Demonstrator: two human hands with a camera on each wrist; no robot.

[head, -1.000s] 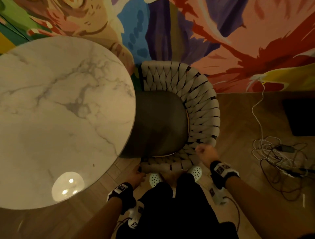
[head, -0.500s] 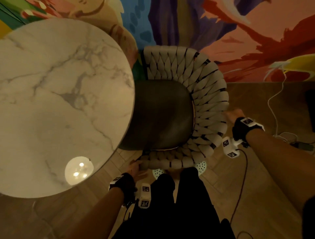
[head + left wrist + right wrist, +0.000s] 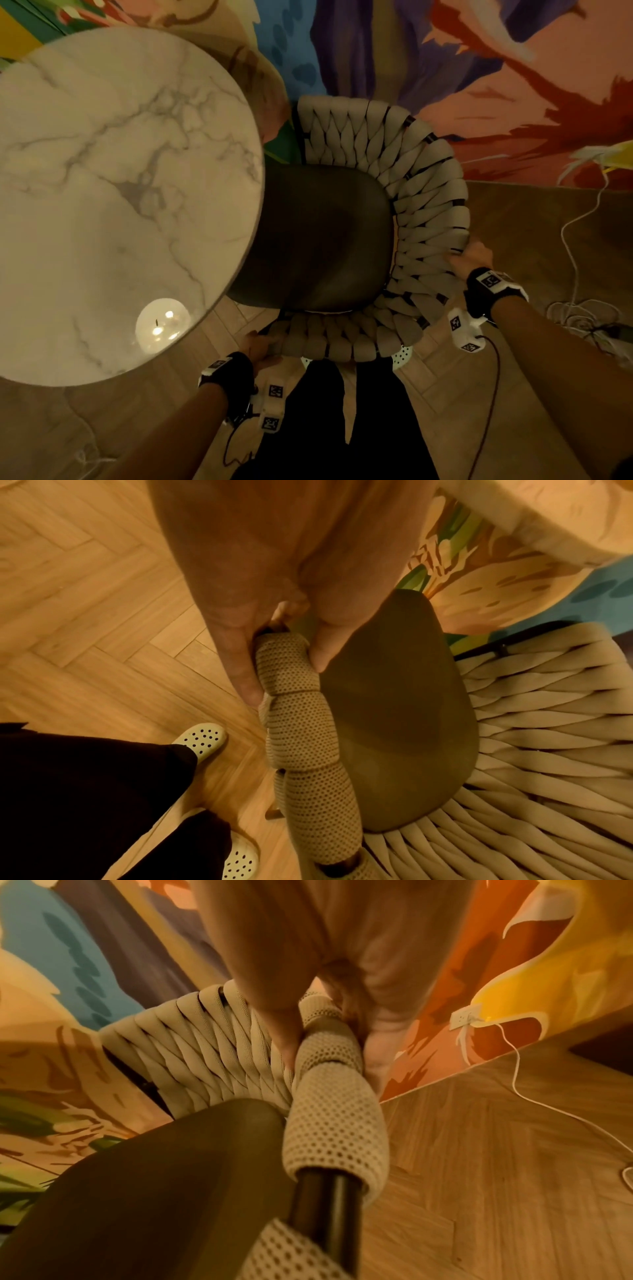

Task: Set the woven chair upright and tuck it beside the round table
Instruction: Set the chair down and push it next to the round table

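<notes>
Left hand [image 3: 257, 346]: curled round chair [image 3: 325, 236] rim, near end. Right hand [image 3: 471, 255]: gripping rim, back curve. Chair: upright on floor, seat under bench [image 3: 113, 192] edge. Likely rigid frame, soft webbing, moderate weight; grasp the rim.

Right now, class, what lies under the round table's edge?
The woven chair's dark seat slides partly under the round table; the covered seat portion and table base are hidden.
</notes>
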